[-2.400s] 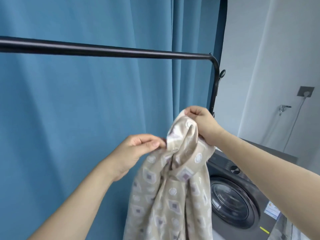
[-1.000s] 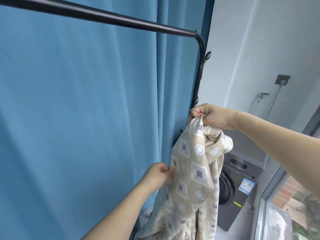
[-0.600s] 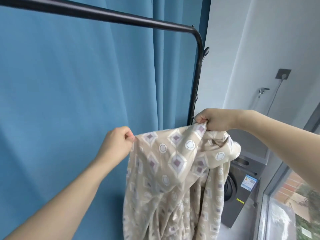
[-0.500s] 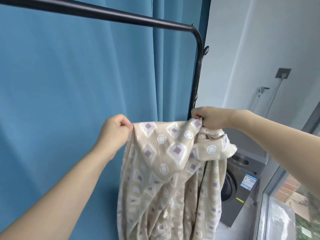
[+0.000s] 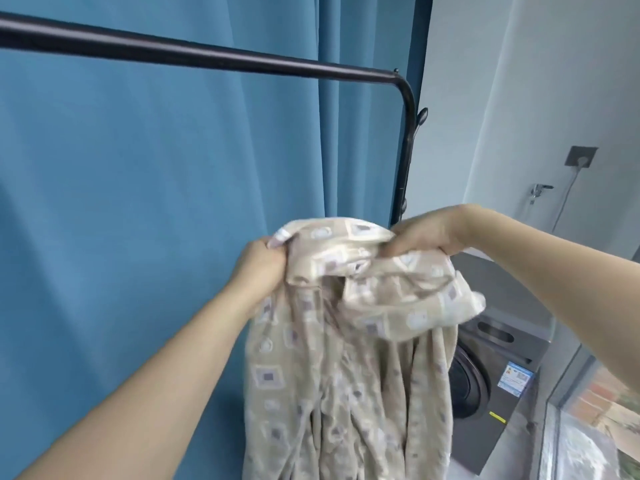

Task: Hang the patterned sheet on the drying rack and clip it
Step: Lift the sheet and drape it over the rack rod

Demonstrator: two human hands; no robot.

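Soft beige printed cloth for the patterned sheet [image 5: 346, 358], faintly glossy, maybe satin, though blurred. Smooth black metal on the drying rack [image 5: 221, 60]. Matt blue woven curtain [image 5: 138, 185]. Grey satin-finish washing machine [image 5: 495, 372].

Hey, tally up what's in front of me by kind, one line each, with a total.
Hands: 2, left hand and right hand, both gripping the sheet
Patterned sheet: 1
Drying rack: 1
Curtain: 1
Washing machine: 1
Wall socket: 1
Tap: 1
Total: 8
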